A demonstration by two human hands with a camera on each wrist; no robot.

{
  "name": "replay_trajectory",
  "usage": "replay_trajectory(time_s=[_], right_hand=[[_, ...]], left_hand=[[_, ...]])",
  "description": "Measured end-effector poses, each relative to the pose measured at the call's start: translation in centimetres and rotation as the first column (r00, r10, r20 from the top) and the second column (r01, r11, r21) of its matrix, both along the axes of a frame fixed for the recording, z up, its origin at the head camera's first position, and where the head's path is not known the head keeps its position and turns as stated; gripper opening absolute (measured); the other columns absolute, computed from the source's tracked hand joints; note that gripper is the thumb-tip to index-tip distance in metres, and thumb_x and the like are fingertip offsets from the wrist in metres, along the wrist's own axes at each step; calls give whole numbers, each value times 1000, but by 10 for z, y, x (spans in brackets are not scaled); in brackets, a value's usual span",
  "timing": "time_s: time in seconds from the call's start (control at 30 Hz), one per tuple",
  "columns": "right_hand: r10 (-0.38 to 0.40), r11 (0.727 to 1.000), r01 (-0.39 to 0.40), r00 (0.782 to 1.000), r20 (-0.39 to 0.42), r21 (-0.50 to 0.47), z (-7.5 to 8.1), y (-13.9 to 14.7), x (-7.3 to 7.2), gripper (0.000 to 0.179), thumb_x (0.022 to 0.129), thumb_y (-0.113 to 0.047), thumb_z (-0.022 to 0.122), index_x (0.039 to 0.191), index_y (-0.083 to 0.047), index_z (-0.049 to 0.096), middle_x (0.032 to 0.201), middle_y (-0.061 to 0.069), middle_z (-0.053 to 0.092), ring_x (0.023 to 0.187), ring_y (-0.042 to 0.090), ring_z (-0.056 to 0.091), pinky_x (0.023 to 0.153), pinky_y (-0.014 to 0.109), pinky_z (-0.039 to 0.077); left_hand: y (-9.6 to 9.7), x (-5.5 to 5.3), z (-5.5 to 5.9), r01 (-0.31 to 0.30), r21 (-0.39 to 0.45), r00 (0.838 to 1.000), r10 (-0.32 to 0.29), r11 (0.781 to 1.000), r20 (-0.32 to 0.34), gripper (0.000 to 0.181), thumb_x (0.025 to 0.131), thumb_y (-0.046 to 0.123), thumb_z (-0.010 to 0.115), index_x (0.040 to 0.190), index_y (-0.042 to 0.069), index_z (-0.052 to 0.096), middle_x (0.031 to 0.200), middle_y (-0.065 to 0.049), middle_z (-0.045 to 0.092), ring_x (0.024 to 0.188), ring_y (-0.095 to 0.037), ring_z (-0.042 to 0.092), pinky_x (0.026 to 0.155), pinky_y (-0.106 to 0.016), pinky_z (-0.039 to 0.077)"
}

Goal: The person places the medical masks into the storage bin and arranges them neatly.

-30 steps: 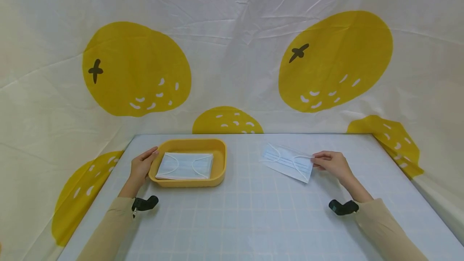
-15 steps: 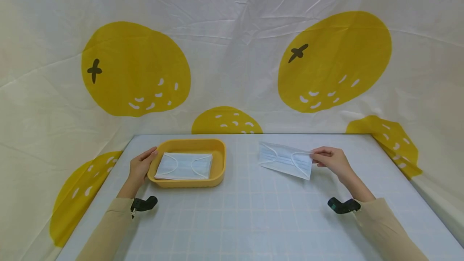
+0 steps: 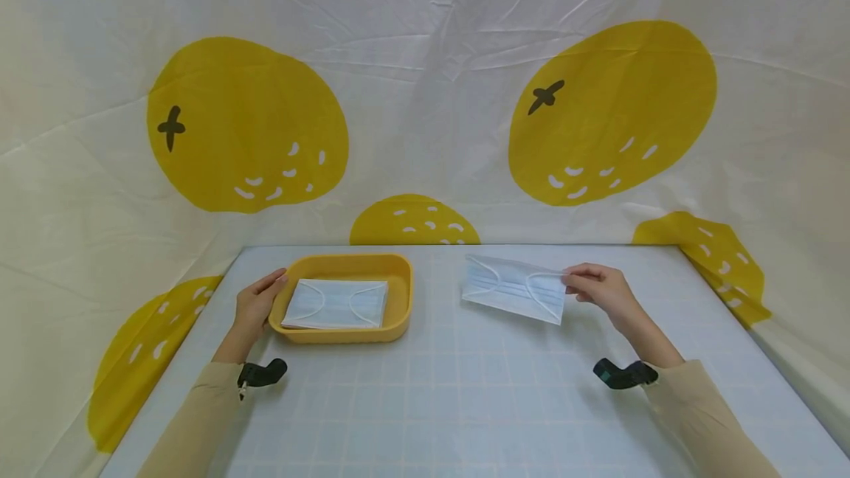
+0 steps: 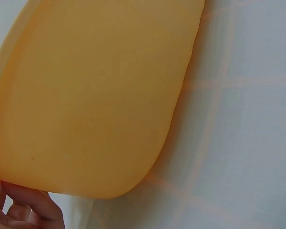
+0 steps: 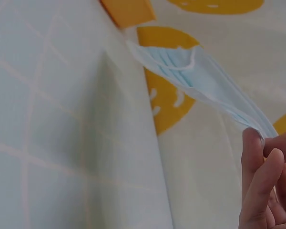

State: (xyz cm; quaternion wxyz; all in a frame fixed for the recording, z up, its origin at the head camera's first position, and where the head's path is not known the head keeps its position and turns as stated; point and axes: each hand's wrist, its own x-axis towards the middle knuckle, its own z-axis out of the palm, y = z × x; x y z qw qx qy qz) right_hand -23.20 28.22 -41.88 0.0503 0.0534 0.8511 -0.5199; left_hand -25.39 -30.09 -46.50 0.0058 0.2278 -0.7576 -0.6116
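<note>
My right hand pinches a light blue pleated face mask by its right end. This mask hangs above the table, tilted, its white ear loops facing up; the right wrist view shows its pinched end between thumb and fingers. On the left, a yellow tray with rounded corners stands on the table. A small stack of face masks lies in the tray's left and middle part. My left hand holds the tray's left end at the rim; in the left wrist view the curled fingers sit against the tray wall.
The table has a pale blue checked cover. Behind it and at both sides hangs a white curtain with large yellow fruit prints. A black wrist camera sits on the left wrist, another black camera on the right.
My right hand has risen slightly and moved a little left, carrying the mask up and toward the tray. The left hand and the tray stay about where they were.
</note>
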Motion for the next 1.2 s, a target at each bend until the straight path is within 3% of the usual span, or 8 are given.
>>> replay_trajectory(time_s=[0.17, 0.47, 0.63, 0.77, 0.87, 1.2], right_hand=[[6, 1000, -6, 1000, -4, -27, 5, -5, 0, 50, 92, -39, 63, 121, 2, 59, 91, -11, 63, 89, 16, 63, 74, 15, 53], [12, 995, -13, 1000, -13, -96, 13, -17, 0, 51, 92, -38, 64, 124, 2, 58, 89, -13, 62, 82, 6, 62, 74, 14, 53], [19, 989, -21, 1000, -18, -149, 16, -24, -1, 50, 91, -36, 65, 122, 2, 59, 88, -14, 63, 84, 11, 64, 74, 14, 54], [26, 985, -30, 999, -24, -172, 18, -32, -1, 48, 91, -35, 66, 121, 2, 60, 87, -14, 64, 86, 16, 65, 74, 15, 54], [31, 981, -35, 999, -26, -189, 18, -39, -1, 46, 91, -34, 66, 120, 2, 60, 87, -14, 64, 83, 12, 64, 74, 14, 54], [51, 966, -63, 997, -54, -252, 17, -60, 0, 41, 92, -28, 65, 118, 3, 60, 85, -13, 66, 78, 8, 63, 71, 14, 53]], left_hand=[[-1, 1, -1, -29, -2, 1000, 29, 1000, 0, 59, 93, 45, 58, 143, 17, 47, 153, -4, 39, 137, -18, 41, 98, -20, 46], [-2, 0, -1, -23, 3, 1000, 23, 1000, 5, 59, 93, 44, 58, 144, 18, 45, 153, -5, 39, 136, -19, 41, 79, -8, 50], [-2, 0, -1, -22, -4, 1000, 22, 1000, 9, 58, 94, 43, 57, 144, 17, 45, 153, -5, 39, 135, -19, 42, 74, -6, 50], [-2, 0, -2, -24, -11, 1000, 24, 1000, 8, 58, 94, 43, 58, 144, 18, 46, 152, -5, 40, 129, -13, 47, 73, -6, 50], [-2, -1, -3, -23, -6, 1000, 23, 1000, 6, 58, 93, 43, 59, 144, 17, 46, 153, -5, 39, 125, -9, 49, 74, -6, 50], [3, -1, -4, -46, 9, 999, 46, 999, 6, 58, 91, 45, 62, 141, 19, 50, 151, -3, 42, 130, -14, 47, 77, -9, 51]])
